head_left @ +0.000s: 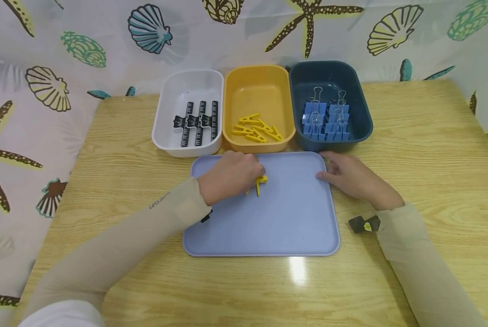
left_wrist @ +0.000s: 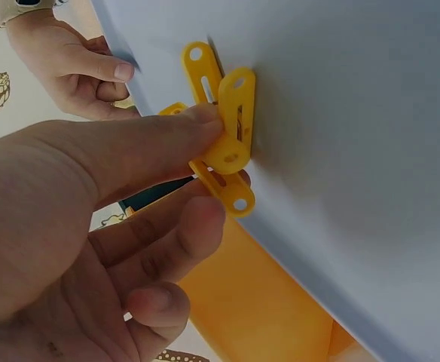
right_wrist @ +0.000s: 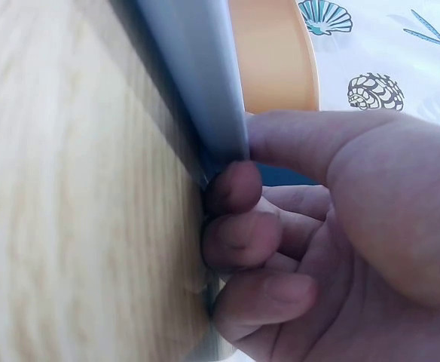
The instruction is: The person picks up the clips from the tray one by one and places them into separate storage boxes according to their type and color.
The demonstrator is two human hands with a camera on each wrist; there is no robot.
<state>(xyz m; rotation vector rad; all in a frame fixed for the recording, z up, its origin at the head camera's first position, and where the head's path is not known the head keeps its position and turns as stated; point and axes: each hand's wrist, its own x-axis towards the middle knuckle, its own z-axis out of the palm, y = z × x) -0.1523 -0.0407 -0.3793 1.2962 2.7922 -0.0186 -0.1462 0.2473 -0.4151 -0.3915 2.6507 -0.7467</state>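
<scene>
My left hand [head_left: 232, 175] is over the upper middle of the lavender-blue tray [head_left: 284, 218]. Its thumb and forefinger pinch yellow clothespins [left_wrist: 239, 124], a small cluster lying crossed close over the tray surface; the thumb covers part of them. The other fingers of that hand curl loosely below. At the tray's upper right corner, my right hand [head_left: 352, 177] grips the rim. In the right wrist view its thumb lies over the tray edge [right_wrist: 205, 83], and the fingertips [right_wrist: 239, 185] curl against the outer side, near the wooden table.
Behind the tray stand three bins side by side. The white bin [head_left: 168, 102] has black clips with a piano-key pattern, the yellow bin [head_left: 260, 91] more yellow clothespins [head_left: 256, 131], the dark blue bin [head_left: 362, 122] blue binder clips [head_left: 325, 120]. A shell-print cloth [head_left: 244, 41] hangs behind.
</scene>
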